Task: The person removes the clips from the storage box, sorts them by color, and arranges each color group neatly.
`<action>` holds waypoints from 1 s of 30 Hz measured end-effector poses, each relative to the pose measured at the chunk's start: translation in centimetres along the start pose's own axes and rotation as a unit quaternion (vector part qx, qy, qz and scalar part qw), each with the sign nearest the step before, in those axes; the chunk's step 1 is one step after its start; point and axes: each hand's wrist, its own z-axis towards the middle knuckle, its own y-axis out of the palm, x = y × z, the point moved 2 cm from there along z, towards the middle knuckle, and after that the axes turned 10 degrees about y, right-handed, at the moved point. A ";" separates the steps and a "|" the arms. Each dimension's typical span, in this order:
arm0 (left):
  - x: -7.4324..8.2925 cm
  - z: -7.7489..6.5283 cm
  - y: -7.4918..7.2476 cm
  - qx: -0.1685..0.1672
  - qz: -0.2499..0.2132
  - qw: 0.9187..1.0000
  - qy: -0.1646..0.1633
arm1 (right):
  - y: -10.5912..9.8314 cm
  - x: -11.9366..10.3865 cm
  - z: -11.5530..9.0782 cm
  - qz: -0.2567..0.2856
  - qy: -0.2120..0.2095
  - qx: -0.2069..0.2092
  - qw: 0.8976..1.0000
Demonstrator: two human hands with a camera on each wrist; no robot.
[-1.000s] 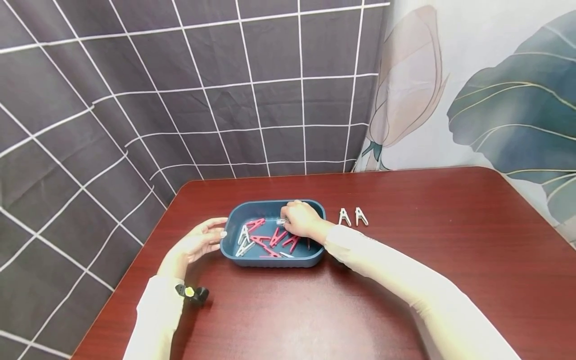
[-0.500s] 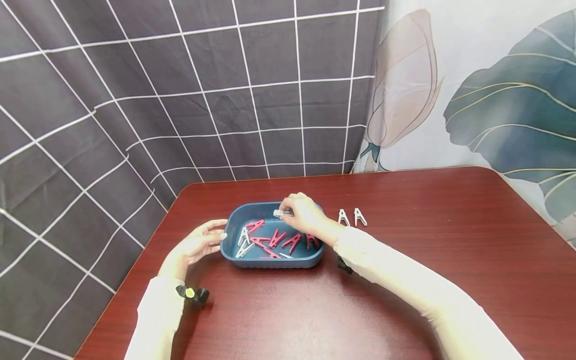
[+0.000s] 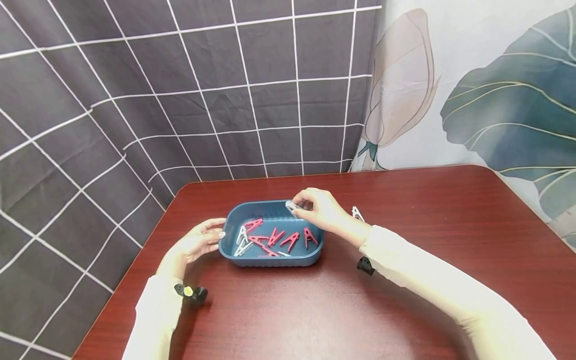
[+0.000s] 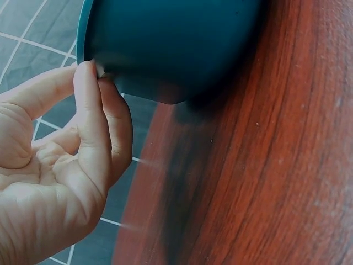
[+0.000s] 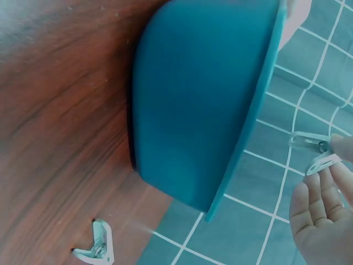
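Observation:
A blue plastic basin point(image 3: 270, 261) sits on the table with several pink-red clothespins point(image 3: 291, 241) and a few white clothespins point(image 3: 243, 248) lying inside. My left hand point(image 3: 198, 242) pinches the basin's left rim between thumb and fingers; the left wrist view shows the fingertips point(image 4: 88, 69) at that edge. Above the basin's back right corner, my right hand point(image 3: 325, 209) pinches a white clothespin point(image 3: 291, 205) between thumb and fingers. In the right wrist view this held clothespin point(image 5: 313, 146) appears higher than the rim.
Right of the basin, a white clothespin point(image 3: 357, 214) lies on the reddish-brown wooden table point(image 3: 441, 220), partly behind the right forearm. A dark grid-patterned curtain point(image 3: 216, 105) hangs at the back and left, and a floral curtain point(image 3: 450, 100) at the back right.
My right hand has lifted the white clothespin out of the basin and moved it up and right toward the back right rim. My left hand stays at the left rim.

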 end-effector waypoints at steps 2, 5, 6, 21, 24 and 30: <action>0.0 0.0 0.0 -0.001 -0.003 1.000 -0.001 | -0.5 0.1 -0.4 0.023 0.013 -0.001 1.000; -0.1 -0.1 0.0 -0.003 -0.005 1.000 0.000 | -1.3 0.3 -1.0 0.053 0.032 0.009 0.998; -0.1 0.0 0.0 -0.003 -0.005 1.000 0.001 | -1.5 0.4 -1.1 0.062 0.039 0.015 0.997; 0.0 0.0 -0.1 -0.006 -0.014 1.000 0.009 | -3.4 3.1 -3.7 0.164 0.082 0.072 0.980; -0.1 0.0 -0.1 -0.007 -0.014 1.000 0.009 | -3.6 4.0 -4.1 0.194 0.117 0.067 0.972; 0.0 0.0 0.0 -0.004 -0.020 1.000 0.006 | -3.5 5.7 -5.1 0.175 0.155 0.042 0.971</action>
